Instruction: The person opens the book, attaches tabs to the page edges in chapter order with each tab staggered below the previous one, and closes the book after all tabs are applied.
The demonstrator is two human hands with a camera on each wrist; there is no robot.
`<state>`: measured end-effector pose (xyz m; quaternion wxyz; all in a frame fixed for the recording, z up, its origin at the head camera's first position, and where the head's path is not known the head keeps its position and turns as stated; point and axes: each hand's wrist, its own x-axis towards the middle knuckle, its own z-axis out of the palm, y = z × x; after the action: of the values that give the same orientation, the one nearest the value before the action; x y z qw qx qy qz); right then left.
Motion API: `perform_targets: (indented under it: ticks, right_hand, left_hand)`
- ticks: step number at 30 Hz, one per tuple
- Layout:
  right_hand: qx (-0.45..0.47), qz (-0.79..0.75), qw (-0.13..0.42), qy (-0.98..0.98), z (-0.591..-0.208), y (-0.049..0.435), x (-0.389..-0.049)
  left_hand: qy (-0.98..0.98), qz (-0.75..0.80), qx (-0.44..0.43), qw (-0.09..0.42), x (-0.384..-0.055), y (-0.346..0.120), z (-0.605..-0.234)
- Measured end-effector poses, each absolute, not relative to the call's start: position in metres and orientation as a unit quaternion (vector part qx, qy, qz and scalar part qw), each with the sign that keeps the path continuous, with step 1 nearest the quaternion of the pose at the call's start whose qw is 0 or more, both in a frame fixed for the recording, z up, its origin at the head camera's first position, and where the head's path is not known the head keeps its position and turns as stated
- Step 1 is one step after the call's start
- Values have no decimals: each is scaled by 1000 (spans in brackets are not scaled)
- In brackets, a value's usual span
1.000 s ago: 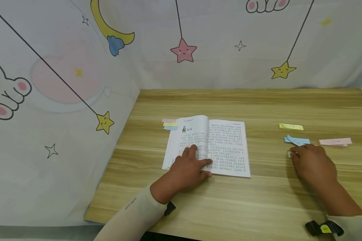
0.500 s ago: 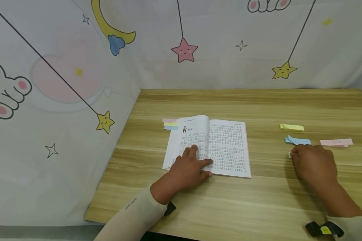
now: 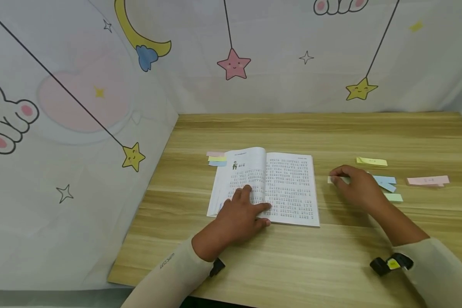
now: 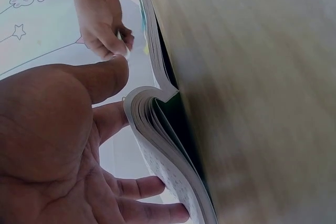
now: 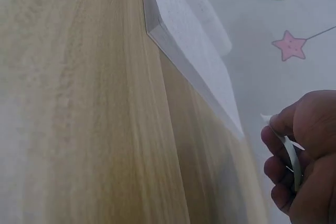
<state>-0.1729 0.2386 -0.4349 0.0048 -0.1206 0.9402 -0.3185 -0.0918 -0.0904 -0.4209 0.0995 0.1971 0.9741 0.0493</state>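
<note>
A book (image 3: 290,188) lies open with pages of small print. My left hand (image 3: 239,216) rests on its lower pages with fingers spread, holding them flat. In the left wrist view the left thumb (image 4: 105,80) stands off the bent page edges. To the right of the book my right hand (image 3: 359,188) is above the table, pinching a thin pale sticky tab (image 5: 292,162) between thumb and fingers. One end of the tab sticks out past the fingertips. Behind that hand lie a green sticky tab pad (image 3: 393,197) and a blue one (image 3: 386,182), partly covered.
Farther back on the table (image 3: 292,261) is a yellow sticky tab pad (image 3: 371,162), and a pink one (image 3: 428,181) lies at the right. Pink, yellow and blue tabs (image 3: 217,158) stick out from the book's left edge. A printed cloth backdrop (image 3: 277,94) borders the table.
My right hand has lifted from the green pad and moved left toward the book with a pale tab pinched in it. The green pad now shows. My left hand stays put.
</note>
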Motion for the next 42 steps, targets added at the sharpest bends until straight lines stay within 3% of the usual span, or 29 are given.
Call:
perform_targets:
  ticks: [14, 42]
  right_hand:
    - [-90, -346, 69, 931, -453, 206, -215]
    - [-65, -331, 81, 938, -450, 194, -219]
  left_hand:
    - [974, 54, 197, 100, -92, -90, -422]
    - [974, 50, 196, 98, -93, -91, -422]
